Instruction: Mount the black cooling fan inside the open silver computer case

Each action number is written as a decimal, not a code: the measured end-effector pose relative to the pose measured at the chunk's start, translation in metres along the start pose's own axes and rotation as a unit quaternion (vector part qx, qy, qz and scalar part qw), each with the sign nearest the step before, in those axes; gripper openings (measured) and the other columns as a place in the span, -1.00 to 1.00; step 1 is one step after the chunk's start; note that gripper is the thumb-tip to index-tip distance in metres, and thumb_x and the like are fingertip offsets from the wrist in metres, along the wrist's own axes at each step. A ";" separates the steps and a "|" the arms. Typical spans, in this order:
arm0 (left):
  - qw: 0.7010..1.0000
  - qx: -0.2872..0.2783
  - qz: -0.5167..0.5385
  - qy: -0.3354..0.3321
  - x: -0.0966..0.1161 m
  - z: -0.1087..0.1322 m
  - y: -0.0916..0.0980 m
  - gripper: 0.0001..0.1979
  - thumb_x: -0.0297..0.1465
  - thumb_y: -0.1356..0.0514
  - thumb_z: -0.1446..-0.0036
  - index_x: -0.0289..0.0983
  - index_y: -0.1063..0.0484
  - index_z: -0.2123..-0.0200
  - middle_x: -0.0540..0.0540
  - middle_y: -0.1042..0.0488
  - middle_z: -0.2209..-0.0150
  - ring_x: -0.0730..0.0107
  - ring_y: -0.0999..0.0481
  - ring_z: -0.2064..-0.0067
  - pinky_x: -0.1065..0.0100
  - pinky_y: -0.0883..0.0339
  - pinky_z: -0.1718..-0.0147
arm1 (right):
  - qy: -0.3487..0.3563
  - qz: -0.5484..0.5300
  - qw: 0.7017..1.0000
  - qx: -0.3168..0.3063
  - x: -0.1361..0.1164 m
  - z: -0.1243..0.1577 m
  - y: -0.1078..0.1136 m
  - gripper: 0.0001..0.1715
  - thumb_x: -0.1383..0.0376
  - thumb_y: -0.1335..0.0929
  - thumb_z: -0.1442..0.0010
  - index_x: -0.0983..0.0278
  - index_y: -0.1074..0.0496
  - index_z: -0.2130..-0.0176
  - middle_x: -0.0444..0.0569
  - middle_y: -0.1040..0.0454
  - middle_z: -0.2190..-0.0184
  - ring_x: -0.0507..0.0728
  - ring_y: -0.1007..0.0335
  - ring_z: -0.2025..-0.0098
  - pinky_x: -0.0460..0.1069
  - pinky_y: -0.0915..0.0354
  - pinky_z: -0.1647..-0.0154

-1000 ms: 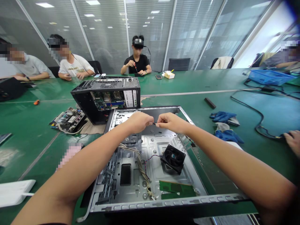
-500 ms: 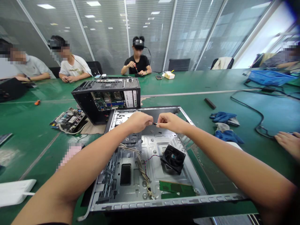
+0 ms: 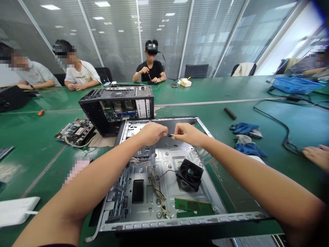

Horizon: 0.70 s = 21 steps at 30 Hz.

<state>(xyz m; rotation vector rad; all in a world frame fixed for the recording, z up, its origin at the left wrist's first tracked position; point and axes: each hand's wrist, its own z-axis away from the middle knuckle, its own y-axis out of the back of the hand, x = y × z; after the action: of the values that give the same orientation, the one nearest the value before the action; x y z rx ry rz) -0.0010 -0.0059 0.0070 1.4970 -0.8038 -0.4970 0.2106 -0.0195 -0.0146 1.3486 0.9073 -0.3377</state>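
- Left hand (image 3: 151,133): fingers curled, thumb and fingertips pinched on one end of a small thin piece (image 3: 169,134).
- Right hand (image 3: 187,133): fingers curled too, pinching the other end of it; the two hands nearly touch.
- Small thin piece: dark, held in the air between both hands over the far part of the open metal case (image 3: 180,219). Too small to tell what it is.
- Case lies flat on the green table (image 3: 257,99), just in front of the person.
- Inside the case: black fan (image 3: 190,173) tilted at right, wire bundle (image 3: 154,178) running down the middle, green memory stick (image 3: 192,205) near the front edge.
- Black computer tower (image 3: 118,103) on its side, just behind the case.
- Circuit board (image 3: 75,130) left of the tower.
- Blue gloves (image 3: 244,128) right of the case, black cable (image 3: 282,127) beyond them.
- Another person's hand (image 3: 317,155) at the right edge, on the cable.
- Blue basket (image 3: 295,84) far right.
- Seated people on the far side of the table.
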 end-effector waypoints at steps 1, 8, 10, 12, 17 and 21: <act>1.000 0.002 -0.003 -0.001 0.000 0.000 0.000 -0.76 -0.41 -0.04 -0.23 -0.23 -0.52 0.24 -0.07 -0.58 0.28 0.37 -0.48 0.25 0.40 -0.22 0.28 | -0.005 -0.003 1.000 0.001 0.000 0.000 0.000 -0.77 0.22 -0.42 0.05 0.21 -0.26 0.48 -0.12 -0.36 0.55 0.06 -0.23 0.47 0.00 -0.14 0.44; 0.999 0.026 -0.023 -0.006 0.000 0.001 -0.001 -0.79 -0.39 -0.05 -0.23 -0.22 -0.51 0.27 -0.06 -0.56 0.31 0.36 -0.47 0.28 0.39 -0.20 0.31 | 0.005 -0.023 0.999 -0.044 -0.005 0.001 -0.002 -0.65 0.15 -0.43 0.05 0.27 -0.39 0.27 -0.08 -0.44 0.42 0.10 -0.33 0.37 0.00 -0.21 0.34; 0.999 0.031 -0.021 -0.010 -0.001 0.001 -0.002 -0.79 -0.40 -0.05 -0.23 -0.22 -0.50 0.28 -0.06 -0.56 0.31 0.36 -0.47 0.28 0.39 -0.20 0.31 | 0.014 0.001 0.999 -0.045 -0.012 0.003 0.000 -0.71 0.11 -0.36 -0.06 0.29 -0.43 0.31 -0.06 -0.44 0.43 0.10 -0.32 0.37 0.01 -0.21 0.34; 0.999 0.034 -0.017 -0.012 -0.002 0.001 -0.003 -0.79 -0.40 -0.04 -0.23 -0.22 -0.49 0.28 -0.06 -0.56 0.30 0.36 -0.47 0.28 0.39 -0.20 0.31 | 0.003 0.005 0.999 -0.051 -0.019 0.005 0.003 -0.71 0.11 -0.31 -0.13 0.29 -0.44 0.33 -0.06 -0.41 0.46 0.08 -0.28 0.42 0.00 -0.18 0.39; 0.999 0.035 -0.006 -0.015 -0.004 0.001 -0.004 -0.77 -0.38 -0.03 -0.23 -0.22 -0.49 0.26 -0.07 -0.56 0.30 0.36 -0.46 0.29 0.37 -0.20 0.30 | -0.050 -0.089 0.991 -0.084 -0.028 0.006 0.010 -0.79 0.21 -0.29 -0.16 0.28 -0.38 0.42 -0.08 -0.38 0.51 0.02 -0.22 0.51 -0.04 -0.18 0.47; 0.999 0.033 -0.003 -0.016 -0.004 0.002 -0.003 -0.76 -0.36 -0.02 -0.24 -0.22 -0.49 0.26 -0.08 -0.56 0.30 0.36 -0.45 0.29 0.37 -0.20 0.30 | -0.073 -0.095 0.988 -0.101 -0.030 0.002 0.014 -0.92 0.30 -0.34 -0.09 0.26 -0.38 0.43 -0.08 -0.40 0.49 0.02 -0.24 0.49 -0.05 -0.20 0.48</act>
<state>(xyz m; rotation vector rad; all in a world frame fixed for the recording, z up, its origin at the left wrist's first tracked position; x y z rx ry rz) -0.0043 -0.0043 0.0031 1.5555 -0.8485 -0.5033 0.2016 -0.0262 0.0165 1.0412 0.9228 -0.4718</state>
